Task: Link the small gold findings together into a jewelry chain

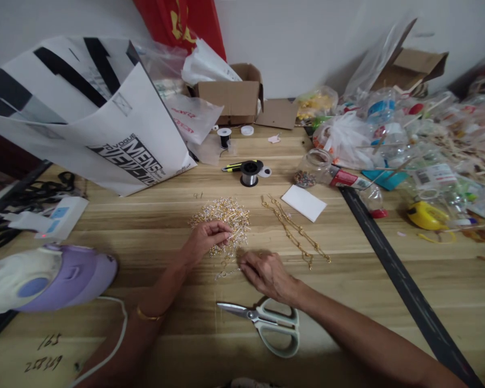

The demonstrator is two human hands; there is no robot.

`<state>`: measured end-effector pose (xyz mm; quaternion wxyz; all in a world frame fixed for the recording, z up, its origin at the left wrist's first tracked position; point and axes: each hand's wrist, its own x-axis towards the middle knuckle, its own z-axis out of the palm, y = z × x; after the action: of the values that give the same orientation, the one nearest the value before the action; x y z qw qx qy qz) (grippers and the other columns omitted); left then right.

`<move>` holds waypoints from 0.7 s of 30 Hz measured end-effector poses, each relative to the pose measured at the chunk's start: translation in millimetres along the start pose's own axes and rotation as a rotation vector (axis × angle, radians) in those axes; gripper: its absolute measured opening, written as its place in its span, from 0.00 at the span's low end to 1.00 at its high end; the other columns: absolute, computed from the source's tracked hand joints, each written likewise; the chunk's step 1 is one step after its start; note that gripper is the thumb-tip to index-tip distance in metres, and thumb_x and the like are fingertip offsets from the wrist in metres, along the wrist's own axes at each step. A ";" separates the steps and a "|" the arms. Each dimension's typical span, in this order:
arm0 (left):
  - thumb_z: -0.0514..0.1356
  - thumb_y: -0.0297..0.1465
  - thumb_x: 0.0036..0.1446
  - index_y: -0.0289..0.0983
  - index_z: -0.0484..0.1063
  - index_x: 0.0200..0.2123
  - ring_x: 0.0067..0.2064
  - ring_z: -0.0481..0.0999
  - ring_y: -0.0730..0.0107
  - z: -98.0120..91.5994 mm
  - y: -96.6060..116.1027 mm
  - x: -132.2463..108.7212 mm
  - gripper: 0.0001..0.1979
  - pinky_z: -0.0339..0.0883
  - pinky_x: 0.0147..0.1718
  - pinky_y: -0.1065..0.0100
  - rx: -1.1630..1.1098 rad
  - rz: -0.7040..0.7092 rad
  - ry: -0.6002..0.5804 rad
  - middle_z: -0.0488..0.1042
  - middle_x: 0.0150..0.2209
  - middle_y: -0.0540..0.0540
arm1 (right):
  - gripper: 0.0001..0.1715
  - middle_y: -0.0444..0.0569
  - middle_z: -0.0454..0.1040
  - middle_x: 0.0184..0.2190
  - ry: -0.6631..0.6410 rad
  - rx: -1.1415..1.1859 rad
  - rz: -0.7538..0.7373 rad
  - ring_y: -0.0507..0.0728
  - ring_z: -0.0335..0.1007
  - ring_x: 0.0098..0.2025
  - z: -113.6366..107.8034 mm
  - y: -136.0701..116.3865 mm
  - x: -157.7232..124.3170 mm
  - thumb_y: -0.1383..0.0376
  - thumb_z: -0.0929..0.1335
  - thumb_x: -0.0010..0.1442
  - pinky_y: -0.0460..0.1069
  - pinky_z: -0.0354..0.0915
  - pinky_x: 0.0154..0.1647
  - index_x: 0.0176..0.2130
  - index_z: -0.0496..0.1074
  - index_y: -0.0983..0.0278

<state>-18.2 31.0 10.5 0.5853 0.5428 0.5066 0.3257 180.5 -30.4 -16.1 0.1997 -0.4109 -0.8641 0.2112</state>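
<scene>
My left hand (209, 238) reaches over the right part of a pile of small gold and clear jewelry pieces (229, 211), its thumb and fingertips pinched together. What lies between those fingertips is too small to make out. Just below and to the right, my right hand (267, 274) rests low over the wood with curled fingers closed at the end of a short beaded chain (225, 274). This chain trails left from the fingertips, with small gold rings beside it. Scissors (277, 326) with pale handles lie under the right hand, blades pointing left.
Gold chains (295, 229) and a white card (304, 203) lie to the right. Behind the pile stand a wire spool (249, 173) and a jar of beads (313, 168). A purple iron (70, 275) and paper bag (133, 145) occupy the left; plastic clutter (392, 129) fills the right.
</scene>
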 end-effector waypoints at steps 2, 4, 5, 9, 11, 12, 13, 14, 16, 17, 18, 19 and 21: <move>0.64 0.32 0.45 0.33 0.72 0.30 0.23 0.71 0.76 0.1 -0.2 -0.1 0.09 0.65 0.24 0.73 0.005 -0.005 -0.005 0.74 0.22 0.51 | 0.07 0.46 0.73 0.25 -0.003 0.003 0.008 0.52 0.67 0.28 0.2 0.2 -0.1 0.66 0.61 0.62 0.45 0.53 0.30 0.35 0.66 0.64; 0.64 0.33 0.45 0.33 0.72 0.30 0.22 0.72 0.75 0.1 -0.1 -0.4 0.09 0.65 0.23 0.73 -0.005 0.000 -0.007 0.74 0.21 0.51 | 0.06 0.46 0.73 0.25 -0.010 0.014 0.011 0.52 0.67 0.28 0.6 0.5 -0.5 0.66 0.61 0.62 0.45 0.54 0.30 0.35 0.66 0.64; 0.64 0.33 0.46 0.33 0.72 0.30 0.23 0.72 0.75 0.2 0.0 -0.6 0.09 0.65 0.24 0.74 -0.017 0.002 -0.007 0.74 0.22 0.51 | 0.06 0.46 0.73 0.26 -0.015 0.020 0.010 0.52 0.67 0.28 0.7 0.7 -0.7 0.66 0.61 0.62 0.45 0.54 0.30 0.36 0.66 0.64; 0.65 0.32 0.45 0.32 0.71 0.29 0.27 0.76 0.72 0.6 0.9 -0.8 0.10 0.68 0.26 0.73 -0.082 -0.004 -0.015 0.76 0.24 0.49 | 0.07 0.46 0.73 0.26 -0.014 0.021 0.010 0.52 0.67 0.28 0.7 0.8 -0.8 0.66 0.60 0.63 0.45 0.54 0.30 0.35 0.66 0.64; 0.65 0.32 0.45 0.32 0.71 0.29 0.28 0.77 0.71 0.9 0.8 -0.7 0.09 0.69 0.28 0.73 -0.111 -0.002 -0.028 0.77 0.25 0.48 | 0.07 0.46 0.72 0.25 -0.008 0.021 0.010 0.52 0.67 0.27 0.1 0.6 -0.5 0.66 0.60 0.63 0.45 0.54 0.30 0.35 0.66 0.64; 0.65 0.31 0.45 0.32 0.71 0.28 0.29 0.77 0.71 1.0 0.5 -0.6 0.09 0.69 0.29 0.72 -0.122 0.001 -0.031 0.77 0.26 0.48 | 0.07 0.46 0.72 0.25 -0.008 0.023 0.008 0.52 0.66 0.27 -0.3 0.5 -0.3 0.66 0.60 0.63 0.45 0.54 0.29 0.35 0.66 0.64; 0.65 0.31 0.45 0.32 0.72 0.28 0.29 0.77 0.71 1.0 0.1 -0.4 0.09 0.70 0.30 0.72 -0.128 -0.001 -0.034 0.77 0.26 0.48 | 0.07 0.46 0.72 0.25 -0.009 0.025 0.006 0.52 0.66 0.27 -0.7 0.4 -0.2 0.66 0.60 0.63 0.45 0.54 0.29 0.35 0.66 0.64; 0.65 0.31 0.44 0.32 0.72 0.28 0.30 0.77 0.71 1.1 -0.4 -0.3 0.09 0.70 0.30 0.72 -0.135 -0.004 -0.033 0.77 0.27 0.48 | 0.07 0.46 0.72 0.25 -0.011 0.029 0.005 0.52 0.66 0.27 -1.0 0.3 0.0 0.66 0.60 0.63 0.45 0.54 0.29 0.35 0.66 0.64; 0.66 0.31 0.44 0.32 0.72 0.28 0.31 0.78 0.70 1.4 -1.6 0.1 0.09 0.71 0.32 0.71 -0.146 -0.013 -0.028 0.78 0.27 0.48 | 0.06 0.45 0.72 0.25 -0.012 0.033 0.003 0.52 0.66 0.26 -1.2 0.4 0.0 0.67 0.61 0.62 0.45 0.54 0.29 0.35 0.66 0.64; 0.66 0.31 0.43 0.32 0.72 0.29 0.31 0.78 0.69 1.5 -2.2 0.2 0.10 0.71 0.32 0.70 -0.146 -0.019 -0.026 0.78 0.27 0.48 | 0.06 0.45 0.72 0.25 -0.012 0.033 0.002 0.52 0.66 0.26 -1.0 0.4 0.0 0.67 0.61 0.62 0.45 0.54 0.29 0.35 0.66 0.64; 0.66 0.31 0.43 0.32 0.72 0.29 0.31 0.78 0.69 1.6 -2.6 0.3 0.10 0.71 0.33 0.70 -0.142 -0.023 -0.024 0.78 0.28 0.47 | 0.06 0.45 0.72 0.25 -0.009 0.031 0.001 0.51 0.66 0.26 -0.7 0.6 -0.1 0.67 0.61 0.62 0.45 0.53 0.29 0.35 0.66 0.64; 0.66 0.31 0.43 0.32 0.72 0.29 0.31 0.78 0.69 1.6 -3.0 0.3 0.11 0.71 0.33 0.69 -0.132 -0.024 -0.024 0.78 0.28 0.47 | 0.06 0.45 0.72 0.24 -0.005 0.029 -0.001 0.51 0.66 0.26 -0.2 0.7 -0.2 0.67 0.61 0.62 0.45 0.53 0.29 0.35 0.66 0.64; 0.66 0.32 0.43 0.32 0.72 0.30 0.30 0.78 0.69 0.9 -3.5 0.1 0.11 0.71 0.32 0.69 -0.091 -0.004 -0.024 0.78 0.27 0.47 | 0.06 0.45 0.71 0.24 0.002 0.028 -0.004 0.51 0.65 0.25 0.9 1.1 -0.5 0.67 0.60 0.62 0.45 0.53 0.29 0.35 0.66 0.64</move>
<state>-17.9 30.1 7.0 0.6161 0.5186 0.4854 0.3406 181.0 -30.4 -17.5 0.2065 -0.4066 -0.8617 0.2224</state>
